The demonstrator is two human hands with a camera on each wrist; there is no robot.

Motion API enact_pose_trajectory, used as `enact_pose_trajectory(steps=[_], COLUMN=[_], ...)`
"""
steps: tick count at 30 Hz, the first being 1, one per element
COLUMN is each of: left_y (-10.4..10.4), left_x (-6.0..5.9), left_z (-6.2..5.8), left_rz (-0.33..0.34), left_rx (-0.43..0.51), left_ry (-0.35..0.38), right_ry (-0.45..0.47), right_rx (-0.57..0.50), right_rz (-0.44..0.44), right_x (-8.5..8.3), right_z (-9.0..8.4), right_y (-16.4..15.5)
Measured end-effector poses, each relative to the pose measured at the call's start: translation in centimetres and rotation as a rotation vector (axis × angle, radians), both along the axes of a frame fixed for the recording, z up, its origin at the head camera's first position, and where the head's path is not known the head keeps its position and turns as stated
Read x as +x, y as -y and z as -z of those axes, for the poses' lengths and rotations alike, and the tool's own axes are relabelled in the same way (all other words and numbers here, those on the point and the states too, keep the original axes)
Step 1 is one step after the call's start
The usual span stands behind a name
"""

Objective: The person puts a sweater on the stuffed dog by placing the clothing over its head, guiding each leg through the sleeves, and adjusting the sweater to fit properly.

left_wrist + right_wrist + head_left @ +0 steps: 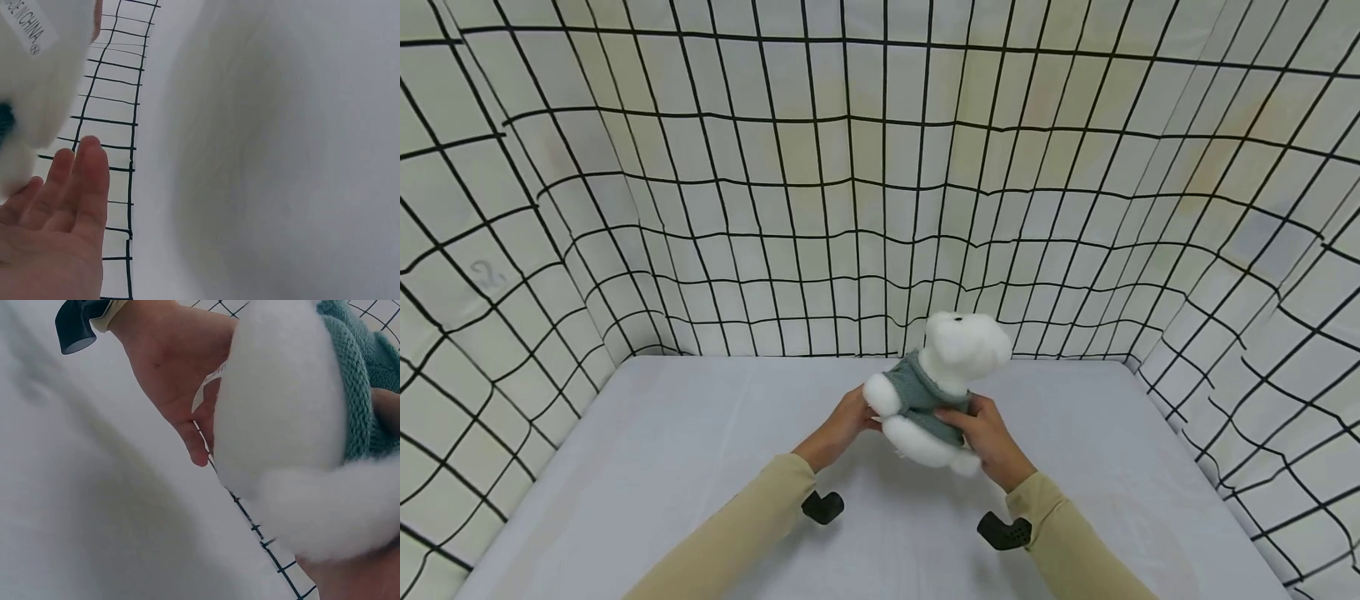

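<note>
A white plush toy animal (966, 350) in a teal knitted sweater (917, 392) is held above the table, its head tilted to the upper right. My right hand (988, 437) grips its body from the right, thumb across the sweater. On the other side, my left hand (842, 425) is at the toy's lower left. In the left wrist view the fingers of the left hand (56, 225) are extended beside the white fur, partly behind it. A white printed label (28, 25) hangs from the toy there.
A pale cloth-covered table (700, 467) lies below. White walls with a black grid (850, 208) enclose its back and both sides. A black wrist device (823, 507) sits at the left cuff, another (1003, 531) at the right cuff.
</note>
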State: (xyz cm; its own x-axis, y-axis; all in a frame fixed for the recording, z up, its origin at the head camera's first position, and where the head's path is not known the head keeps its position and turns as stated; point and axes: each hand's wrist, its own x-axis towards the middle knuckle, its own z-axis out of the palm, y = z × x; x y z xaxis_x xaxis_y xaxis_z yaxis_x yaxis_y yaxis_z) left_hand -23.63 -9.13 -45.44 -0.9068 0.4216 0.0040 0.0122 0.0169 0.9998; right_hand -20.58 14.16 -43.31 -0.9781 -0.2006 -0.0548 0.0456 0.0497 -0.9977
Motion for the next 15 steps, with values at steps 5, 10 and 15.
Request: enact_pose_trajectory(steps=[5,10,15], left_y=[-0.28,-0.5,-0.9], left_x=[0.18,0.53,0.72], left_z=[-0.2,-0.6,-0.84], left_rz=[0.046,0.126,0.081], left_rx=[0.14,0.223,0.26], left_ry=[0.115,0.158,0.17], right_ry=[0.037,0.054,0.055], right_rx=[-0.066,-0.112,-0.076], right_rz=[-0.159,-0.268,-0.26], right_x=[0.26,0.34,0.02], right_z=[-0.15,-0.28,-0.16], right_y=[-0.39,-0.68,-0.72])
